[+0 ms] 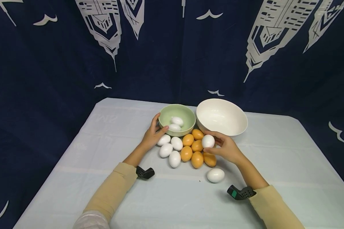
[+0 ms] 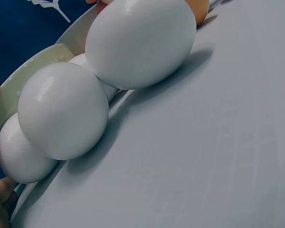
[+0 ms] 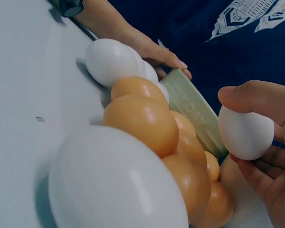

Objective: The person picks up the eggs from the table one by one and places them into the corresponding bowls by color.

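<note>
Eggs [image 1: 175, 159]: eight white, apparently six orange; left hand [image 1: 152, 135] grips green bowl [image 1: 172, 111], right hand [image 1: 227, 148] white egg [image 1: 208, 141].

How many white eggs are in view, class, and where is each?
8: two white eggs in the green bowl, four on the table before it, one in the right hand, one alone nearest the front. The bowl may hide more.
</note>
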The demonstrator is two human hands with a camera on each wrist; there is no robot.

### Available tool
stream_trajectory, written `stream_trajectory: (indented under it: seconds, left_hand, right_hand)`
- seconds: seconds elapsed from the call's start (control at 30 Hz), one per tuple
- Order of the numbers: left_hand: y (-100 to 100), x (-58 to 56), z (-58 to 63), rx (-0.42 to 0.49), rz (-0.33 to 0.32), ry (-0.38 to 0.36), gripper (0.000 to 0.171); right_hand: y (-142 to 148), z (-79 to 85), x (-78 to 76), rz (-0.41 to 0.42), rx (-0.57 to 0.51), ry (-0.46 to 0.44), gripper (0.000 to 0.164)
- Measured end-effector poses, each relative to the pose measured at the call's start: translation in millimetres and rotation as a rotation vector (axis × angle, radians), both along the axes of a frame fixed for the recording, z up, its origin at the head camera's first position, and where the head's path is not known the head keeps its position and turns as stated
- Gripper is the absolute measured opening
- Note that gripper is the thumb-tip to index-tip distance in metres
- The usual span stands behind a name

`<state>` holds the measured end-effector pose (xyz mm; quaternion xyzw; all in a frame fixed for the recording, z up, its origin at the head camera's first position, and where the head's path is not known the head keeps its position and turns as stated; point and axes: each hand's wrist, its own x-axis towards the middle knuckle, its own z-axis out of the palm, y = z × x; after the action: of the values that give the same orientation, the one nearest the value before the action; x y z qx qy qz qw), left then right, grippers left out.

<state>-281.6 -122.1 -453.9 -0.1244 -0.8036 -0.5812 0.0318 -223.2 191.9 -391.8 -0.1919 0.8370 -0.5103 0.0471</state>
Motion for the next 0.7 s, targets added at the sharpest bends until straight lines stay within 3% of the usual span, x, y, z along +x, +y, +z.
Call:
stream_trajectory:
  seconds: [0.3,0.7]
  left_hand:
    - [0.1,0.3,0.4,0.010,-0.005,0.003,0.073]
    - [-0.8,0.5,0.6,-0.006,-0.004,-0.004,0.073]
  right_hand:
    - [-15.5,6.9,-9.5,0.065,-0.055,-0.017,0.065]
    - [-34.7,12.9,-25.6,0.077,-0.034,-0.055,0.063]
